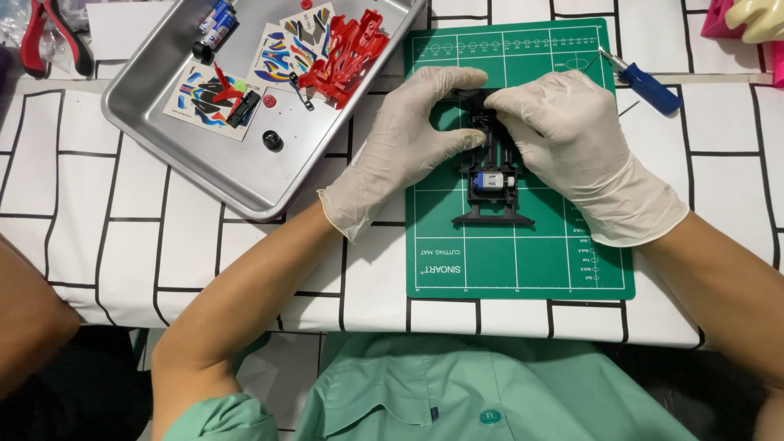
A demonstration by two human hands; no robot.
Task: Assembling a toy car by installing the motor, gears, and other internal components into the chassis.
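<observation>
A black toy car chassis (492,192) with a small silver motor lies on the green cutting mat (523,261). My left hand (408,139), in a white glove, grips the chassis's far end from the left, thumb and fingers pinching it. My right hand (572,139), also gloved, holds the same end from the right, its fingers pressing on the top. The far part of the chassis is hidden under both hands.
A metal tray (163,122) at the upper left holds red plastic parts (347,49), sticker sheets (208,98), batteries (216,18) and small black pieces. A blue-handled screwdriver (645,82) lies right of the mat. Red pliers (37,37) sit far left. Another person's arm (24,318) shows at the left edge.
</observation>
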